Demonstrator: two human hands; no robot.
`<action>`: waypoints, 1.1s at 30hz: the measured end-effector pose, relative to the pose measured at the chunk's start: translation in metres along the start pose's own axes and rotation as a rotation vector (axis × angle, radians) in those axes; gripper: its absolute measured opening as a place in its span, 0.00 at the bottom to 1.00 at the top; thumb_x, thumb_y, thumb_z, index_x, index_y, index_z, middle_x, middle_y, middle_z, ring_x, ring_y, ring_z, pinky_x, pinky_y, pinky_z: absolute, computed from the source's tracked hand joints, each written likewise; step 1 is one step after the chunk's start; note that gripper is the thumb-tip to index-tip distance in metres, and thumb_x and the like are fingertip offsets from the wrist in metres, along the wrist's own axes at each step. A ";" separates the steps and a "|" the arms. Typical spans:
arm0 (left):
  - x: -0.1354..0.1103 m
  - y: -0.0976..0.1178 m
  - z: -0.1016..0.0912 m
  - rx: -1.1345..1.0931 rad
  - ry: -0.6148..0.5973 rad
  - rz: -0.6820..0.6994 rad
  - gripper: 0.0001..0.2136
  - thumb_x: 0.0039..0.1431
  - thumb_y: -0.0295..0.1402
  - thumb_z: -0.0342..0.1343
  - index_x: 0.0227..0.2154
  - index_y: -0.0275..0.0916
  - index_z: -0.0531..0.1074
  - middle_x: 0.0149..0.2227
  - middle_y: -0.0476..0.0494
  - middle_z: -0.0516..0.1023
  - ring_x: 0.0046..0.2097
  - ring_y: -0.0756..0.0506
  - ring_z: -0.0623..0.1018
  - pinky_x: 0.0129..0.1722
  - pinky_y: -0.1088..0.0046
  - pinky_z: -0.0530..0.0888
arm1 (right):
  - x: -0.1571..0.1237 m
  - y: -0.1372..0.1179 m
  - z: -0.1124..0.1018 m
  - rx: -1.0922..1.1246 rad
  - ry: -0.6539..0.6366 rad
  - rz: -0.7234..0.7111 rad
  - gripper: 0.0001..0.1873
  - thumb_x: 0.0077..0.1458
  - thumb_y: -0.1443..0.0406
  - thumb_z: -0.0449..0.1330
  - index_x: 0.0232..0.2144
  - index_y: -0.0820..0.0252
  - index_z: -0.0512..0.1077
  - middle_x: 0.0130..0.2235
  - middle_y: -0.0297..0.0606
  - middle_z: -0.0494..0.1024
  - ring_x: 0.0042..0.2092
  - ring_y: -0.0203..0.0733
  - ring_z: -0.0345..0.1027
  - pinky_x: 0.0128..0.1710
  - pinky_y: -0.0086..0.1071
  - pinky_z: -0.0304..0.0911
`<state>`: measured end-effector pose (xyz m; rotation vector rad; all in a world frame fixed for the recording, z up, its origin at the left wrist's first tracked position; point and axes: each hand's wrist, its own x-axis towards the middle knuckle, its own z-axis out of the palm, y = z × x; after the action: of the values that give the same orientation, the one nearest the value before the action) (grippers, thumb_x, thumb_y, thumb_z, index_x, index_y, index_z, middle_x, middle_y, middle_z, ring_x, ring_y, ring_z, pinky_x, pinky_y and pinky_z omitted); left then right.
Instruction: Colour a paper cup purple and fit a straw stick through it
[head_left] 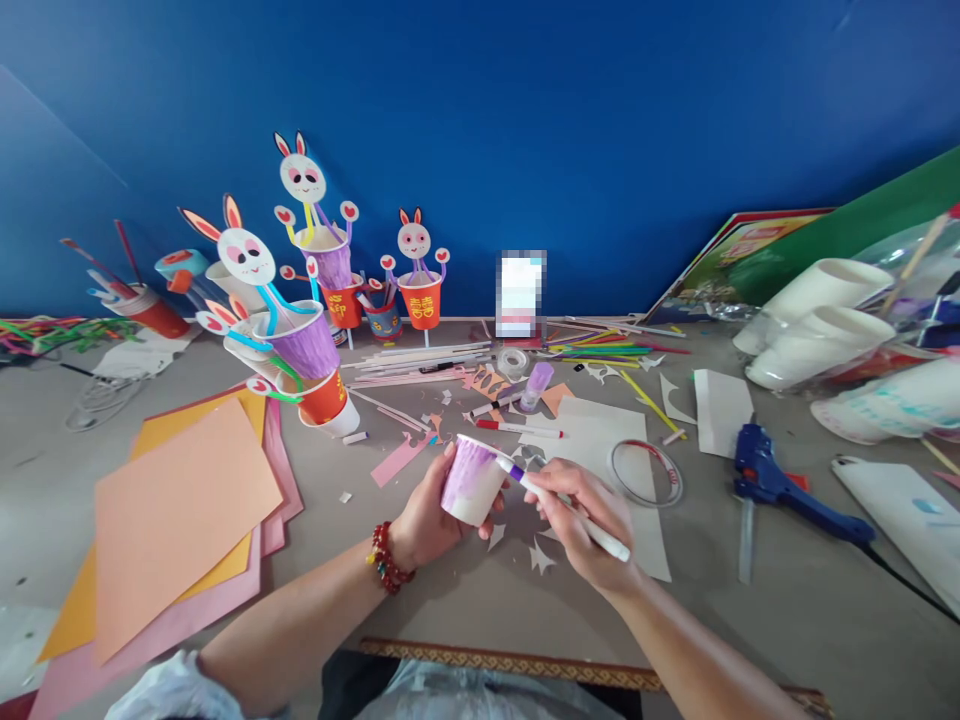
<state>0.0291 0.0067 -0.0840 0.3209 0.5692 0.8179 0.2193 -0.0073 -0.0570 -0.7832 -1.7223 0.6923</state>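
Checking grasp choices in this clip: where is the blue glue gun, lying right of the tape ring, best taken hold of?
Probably the long handle of the glue gun, taken from above with fingers across its width: it lies flat on the table, bare surface either side, the cord leaving its right end.

- Left hand (424,520) holds a paper cup (474,480) tilted on its side, wall partly purple.
- Right hand (589,520) grips a purple marker (562,505); tip touches the cup's rim.
- Tape ring (645,472) lies on the surface (787,620) just right of the fingers (555,490); blue glue gun (780,485) farther right.
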 end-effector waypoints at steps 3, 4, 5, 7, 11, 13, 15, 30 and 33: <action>0.000 0.000 0.000 0.008 0.028 -0.009 0.27 0.66 0.51 0.44 0.52 0.32 0.71 0.33 0.38 0.79 0.29 0.44 0.78 0.20 0.73 0.74 | -0.002 0.001 -0.001 0.041 -0.071 -0.036 0.12 0.57 0.74 0.55 0.39 0.57 0.74 0.26 0.33 0.74 0.25 0.37 0.67 0.26 0.31 0.63; 0.000 0.000 0.000 0.009 0.036 -0.015 0.27 0.66 0.51 0.45 0.52 0.32 0.71 0.34 0.38 0.79 0.28 0.45 0.78 0.20 0.73 0.74 | -0.002 0.001 -0.001 0.065 -0.117 -0.062 0.12 0.57 0.75 0.55 0.39 0.57 0.74 0.26 0.33 0.74 0.25 0.37 0.68 0.26 0.31 0.63; 0.000 0.000 0.001 0.009 0.037 -0.015 0.27 0.65 0.51 0.45 0.52 0.33 0.71 0.34 0.38 0.79 0.28 0.45 0.78 0.19 0.73 0.74 | -0.002 0.002 -0.001 0.075 -0.140 -0.076 0.12 0.57 0.75 0.55 0.40 0.57 0.74 0.26 0.33 0.75 0.26 0.37 0.68 0.26 0.31 0.63; 0.000 0.001 0.001 0.005 0.024 0.004 0.26 0.65 0.51 0.45 0.53 0.33 0.70 0.34 0.38 0.79 0.29 0.44 0.78 0.19 0.73 0.74 | -0.003 0.003 -0.002 0.048 -0.086 -0.045 0.13 0.57 0.75 0.55 0.41 0.58 0.74 0.27 0.34 0.75 0.27 0.37 0.69 0.27 0.31 0.64; 0.000 0.000 0.000 0.017 0.033 0.025 0.26 0.66 0.50 0.45 0.50 0.32 0.72 0.35 0.37 0.79 0.32 0.43 0.78 0.21 0.73 0.74 | -0.002 0.004 -0.001 0.028 -0.036 0.000 0.12 0.58 0.75 0.54 0.40 0.58 0.73 0.28 0.35 0.75 0.27 0.37 0.69 0.27 0.31 0.63; 0.000 0.000 -0.001 0.042 0.061 0.023 0.26 0.65 0.50 0.45 0.49 0.31 0.73 0.34 0.37 0.79 0.30 0.44 0.78 0.21 0.73 0.73 | -0.001 0.003 0.001 0.082 -0.159 -0.074 0.12 0.56 0.75 0.55 0.39 0.57 0.73 0.27 0.34 0.76 0.26 0.37 0.67 0.26 0.31 0.62; 0.000 -0.001 -0.001 0.065 0.074 0.029 0.26 0.65 0.51 0.46 0.50 0.32 0.73 0.34 0.37 0.79 0.29 0.44 0.78 0.22 0.73 0.73 | 0.000 0.001 0.002 0.102 -0.196 -0.109 0.12 0.55 0.75 0.55 0.38 0.57 0.73 0.26 0.34 0.76 0.25 0.37 0.66 0.26 0.31 0.61; 0.001 -0.007 -0.005 0.142 0.130 0.080 0.24 0.62 0.51 0.51 0.45 0.33 0.74 0.31 0.40 0.79 0.29 0.45 0.78 0.26 0.71 0.72 | -0.001 0.001 0.005 0.074 -0.190 -0.071 0.11 0.56 0.75 0.54 0.38 0.58 0.73 0.25 0.33 0.74 0.25 0.37 0.65 0.26 0.31 0.60; 0.000 -0.007 -0.005 0.162 0.137 0.089 0.25 0.62 0.52 0.50 0.44 0.33 0.74 0.29 0.41 0.79 0.29 0.44 0.78 0.27 0.71 0.72 | 0.000 0.000 0.005 0.079 -0.183 -0.085 0.12 0.56 0.75 0.54 0.38 0.58 0.73 0.24 0.33 0.73 0.25 0.36 0.65 0.25 0.30 0.59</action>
<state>0.0306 0.0027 -0.0914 0.4437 0.7562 0.8863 0.2145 -0.0081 -0.0582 -0.6036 -1.8697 0.7884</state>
